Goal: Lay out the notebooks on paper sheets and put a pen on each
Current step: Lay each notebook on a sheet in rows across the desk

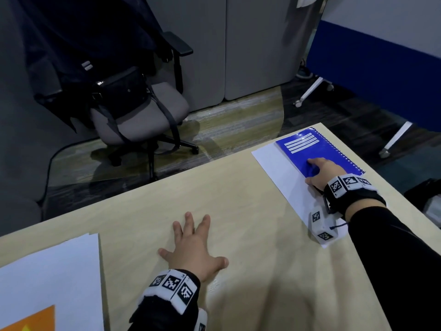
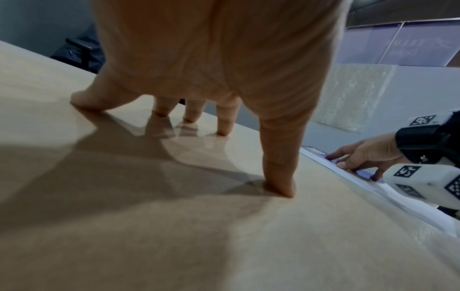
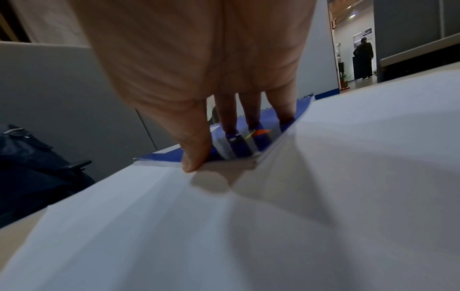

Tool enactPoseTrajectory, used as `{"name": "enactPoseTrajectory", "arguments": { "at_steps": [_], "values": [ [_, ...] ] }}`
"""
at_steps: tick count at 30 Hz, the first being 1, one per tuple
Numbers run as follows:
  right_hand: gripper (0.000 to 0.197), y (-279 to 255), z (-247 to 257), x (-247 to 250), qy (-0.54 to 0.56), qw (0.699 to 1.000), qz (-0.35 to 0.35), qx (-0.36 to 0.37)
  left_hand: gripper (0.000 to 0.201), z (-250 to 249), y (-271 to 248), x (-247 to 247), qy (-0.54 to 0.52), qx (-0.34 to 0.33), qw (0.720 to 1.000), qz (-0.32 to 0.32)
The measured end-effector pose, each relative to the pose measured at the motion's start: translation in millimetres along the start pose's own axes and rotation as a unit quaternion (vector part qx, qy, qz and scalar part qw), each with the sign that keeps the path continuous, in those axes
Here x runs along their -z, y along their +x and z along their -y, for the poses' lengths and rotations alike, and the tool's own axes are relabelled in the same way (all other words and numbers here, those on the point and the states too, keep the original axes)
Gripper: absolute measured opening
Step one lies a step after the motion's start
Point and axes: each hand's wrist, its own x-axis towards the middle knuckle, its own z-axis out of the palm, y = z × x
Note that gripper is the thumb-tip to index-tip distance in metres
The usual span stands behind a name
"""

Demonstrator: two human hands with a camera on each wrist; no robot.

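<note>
The room is dimly lit, and soft, spreading shadows are cast on the tabletop (image 1: 238,199) from overhead light. Glare is seen on the notebook (image 1: 317,151); both wrist views are blurred and bent at the edges.

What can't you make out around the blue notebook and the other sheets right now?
- Orange item on the near-left paper: head view, cut off by the frame edge.
- Blue notebook's near corner: head view, covered by the right hand.
- Pens: none visible in any view.
- Notebook cover: right wrist view, blurred behind fingers.
</note>
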Motion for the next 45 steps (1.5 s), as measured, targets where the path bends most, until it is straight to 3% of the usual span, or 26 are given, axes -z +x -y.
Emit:
{"name": "enactPoseTrajectory", "arguments": {
  "at_steps": [12, 19, 22, 27, 31, 36, 38, 41, 45],
  "values": [
    [0.071, 36.4, -9.4, -5.0, -0.037, 0.998, 0.014, -0.039, 0.109, 1.1, 2.0, -0.8, -0.004, -0.001, 1.0, 0.0],
    [0.081, 20.3, -0.8, 0.9, 0.001, 0.998, 0.016, -0.053, 0.1, 6.8, -0.2, 8.5, -0.005, -0.025, 1.0, 0.004],
    [0.092, -18.5, 18.5, -3.1, 0.05, 0.998, -0.017, -0.027, 0.09, 23.6, -6.7, 25.7, -0.058, -0.045, 0.997, -0.01],
    [0.073, -120.8, 89.6, -15.7, 0.102, 0.99, -0.023, 0.095, 0.062, 71.1, -43.4, 57.9, -0.141, -0.023, 0.983, -0.116],
    [0.054, -206.4, 154.4, -33.8, 0.118, 0.979, 0.016, 0.166, 0.042, 117.0, -83.6, 74.6, -0.156, 0.018, 0.977, -0.144],
    [0.04, -311.4, 235.7, -76.4, 0.093, 0.949, 0.09, 0.287, 0.034, 201.0, -133.1, 75.0, -0.171, 0.12, 0.962, -0.178],
    [0.037, -344.8, 257.2, -97.4, 0.057, 0.933, 0.128, 0.332, 0.039, 233.0, -149.9, 68.2, -0.16, 0.175, 0.951, -0.197],
    [0.031, -390.8, 283.5, -132.1, -0.004, 0.906, 0.185, 0.381, 0.063, 276.1, -174.5, 53.2, -0.148, 0.245, 0.94, -0.185],
    [0.031, -434.6, 300.0, -166.8, -0.088, 0.88, 0.213, 0.415, 0.085, 305.2, -182.8, 35.6, -0.18, 0.271, 0.928, -0.18]
  ]
}}
